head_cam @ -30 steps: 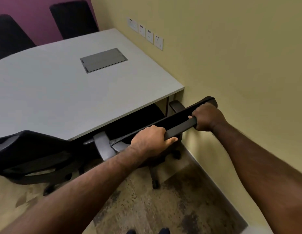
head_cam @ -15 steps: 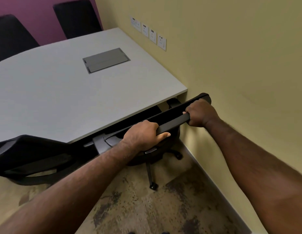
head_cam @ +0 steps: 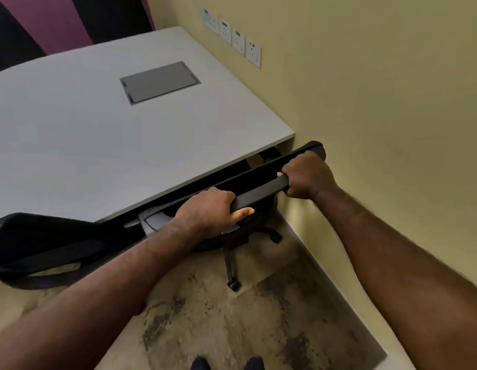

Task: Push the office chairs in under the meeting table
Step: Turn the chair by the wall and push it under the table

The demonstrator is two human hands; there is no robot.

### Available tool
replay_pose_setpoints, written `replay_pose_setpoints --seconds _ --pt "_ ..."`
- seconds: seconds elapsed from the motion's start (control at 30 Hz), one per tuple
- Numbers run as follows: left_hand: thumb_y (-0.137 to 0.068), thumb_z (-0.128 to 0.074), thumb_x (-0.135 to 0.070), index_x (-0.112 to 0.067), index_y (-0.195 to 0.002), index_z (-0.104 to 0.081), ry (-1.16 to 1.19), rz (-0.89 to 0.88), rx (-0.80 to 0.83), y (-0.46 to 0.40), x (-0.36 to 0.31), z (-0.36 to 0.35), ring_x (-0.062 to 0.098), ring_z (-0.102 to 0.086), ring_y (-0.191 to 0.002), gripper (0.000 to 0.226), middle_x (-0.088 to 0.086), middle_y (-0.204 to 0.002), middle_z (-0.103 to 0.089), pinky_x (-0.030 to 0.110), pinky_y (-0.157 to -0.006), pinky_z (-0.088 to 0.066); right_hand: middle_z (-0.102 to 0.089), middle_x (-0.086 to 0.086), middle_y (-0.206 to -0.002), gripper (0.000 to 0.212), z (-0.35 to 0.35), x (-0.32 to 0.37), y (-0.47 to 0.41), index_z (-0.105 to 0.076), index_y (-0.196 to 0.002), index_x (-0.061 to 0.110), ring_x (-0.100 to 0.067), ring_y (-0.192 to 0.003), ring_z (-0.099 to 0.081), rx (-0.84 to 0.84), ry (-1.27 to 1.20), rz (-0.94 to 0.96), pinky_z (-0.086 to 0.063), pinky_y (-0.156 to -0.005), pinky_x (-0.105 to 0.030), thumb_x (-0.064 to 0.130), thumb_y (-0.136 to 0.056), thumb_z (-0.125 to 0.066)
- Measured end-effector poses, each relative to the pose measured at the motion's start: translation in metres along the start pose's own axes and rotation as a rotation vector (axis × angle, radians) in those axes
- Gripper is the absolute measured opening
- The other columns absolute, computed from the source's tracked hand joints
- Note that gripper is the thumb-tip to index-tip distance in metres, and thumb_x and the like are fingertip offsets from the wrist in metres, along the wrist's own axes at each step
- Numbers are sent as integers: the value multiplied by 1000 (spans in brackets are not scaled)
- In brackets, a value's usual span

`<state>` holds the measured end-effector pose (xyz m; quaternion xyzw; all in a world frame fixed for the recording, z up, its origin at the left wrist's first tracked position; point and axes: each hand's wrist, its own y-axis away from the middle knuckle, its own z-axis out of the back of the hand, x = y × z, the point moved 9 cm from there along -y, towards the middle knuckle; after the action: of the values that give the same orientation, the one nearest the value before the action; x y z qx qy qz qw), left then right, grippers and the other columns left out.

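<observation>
Both hands grip the top edge of a black office chair's backrest (head_cam: 261,189): the left hand (head_cam: 208,210) near its middle, the right hand (head_cam: 306,176) near the end by the yellow wall (head_cam: 379,116), fingers (head_cam: 244,211) of each curled tight around it. The seat sits tucked under the grey surface (head_cam: 98,145), the backrest close along its near edge. A second black chair (head_cam: 37,244) stands to the left, its back overlapping the same edge.

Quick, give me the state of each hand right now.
Left hand: closed around the top edge of the chair backrest.
Right hand: closed around the same backrest, near its end by the wall.
</observation>
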<state>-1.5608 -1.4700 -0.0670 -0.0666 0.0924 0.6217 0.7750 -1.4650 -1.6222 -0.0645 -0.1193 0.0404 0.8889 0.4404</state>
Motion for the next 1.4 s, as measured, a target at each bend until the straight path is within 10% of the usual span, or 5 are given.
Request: replay_pose_setpoints --seconds 1.4 --pt "-87 -39 -75 -30 -64 -38 17 -1 10 -17 4 2 5 -43 -50 51 -9 -58 -46 25 -45 -24 -69 -4 -77 17 -3 -10 -28 -69 -81 18 -28 -75 -61 -61 -48 34 -35 -73 -35 33 -80 -61"
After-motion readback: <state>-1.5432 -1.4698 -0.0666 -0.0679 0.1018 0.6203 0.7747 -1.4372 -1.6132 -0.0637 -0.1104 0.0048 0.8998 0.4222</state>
